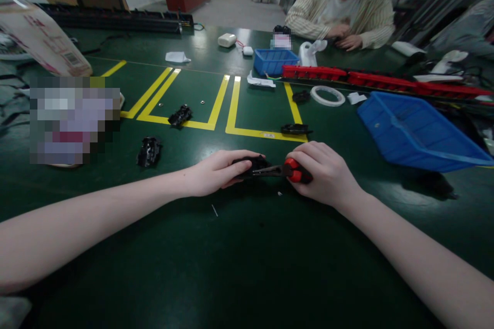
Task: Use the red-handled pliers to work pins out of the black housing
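View over the dark green desk (247, 257) crossed by yellow tape lines; the tilted blue plastic bin (417, 133) lies to the right, well apart from the work; my left hand (219, 170), fingers pressed together, bears down at centre; my right hand (328, 175) is closed around the red-and-black-handled tool (294, 170), its dark shaft level; the small black plastic part (258, 163) sits under my left fingers, meeting the shaft. In my judgement: pin the part flat, keep the shaft in line, press steadily lest the tip slip toward my fingers.

Green table (247, 267), yellow tape lines (231, 108)
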Available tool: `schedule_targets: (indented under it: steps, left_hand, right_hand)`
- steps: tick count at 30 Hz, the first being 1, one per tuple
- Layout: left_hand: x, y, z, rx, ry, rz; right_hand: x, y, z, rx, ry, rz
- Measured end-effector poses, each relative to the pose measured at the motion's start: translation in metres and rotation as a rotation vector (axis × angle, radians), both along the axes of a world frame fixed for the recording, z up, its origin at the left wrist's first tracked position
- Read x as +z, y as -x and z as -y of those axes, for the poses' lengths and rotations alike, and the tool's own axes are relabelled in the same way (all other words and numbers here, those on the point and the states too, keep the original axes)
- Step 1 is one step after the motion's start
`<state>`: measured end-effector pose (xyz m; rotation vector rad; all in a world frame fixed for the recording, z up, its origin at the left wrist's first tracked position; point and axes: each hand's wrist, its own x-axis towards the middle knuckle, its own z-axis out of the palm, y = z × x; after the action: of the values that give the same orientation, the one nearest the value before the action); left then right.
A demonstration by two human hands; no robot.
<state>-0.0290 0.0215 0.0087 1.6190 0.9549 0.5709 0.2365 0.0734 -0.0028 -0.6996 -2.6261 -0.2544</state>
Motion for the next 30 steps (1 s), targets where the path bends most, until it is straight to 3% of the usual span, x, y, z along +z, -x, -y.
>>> schedule_targets:
  steps: [18,30]
  left_hand:
    - [-0.004,0.001,0.0,-0.015,0.036,0.041]
    - [0.0,0.004,0.002,-0.006,0.042,0.068]
  right_hand:
    - [0.006,0.001,-0.004,0.007,-0.005,0.043]
    - [0.011,0.009,0.017,-0.07,-0.036,0.069]
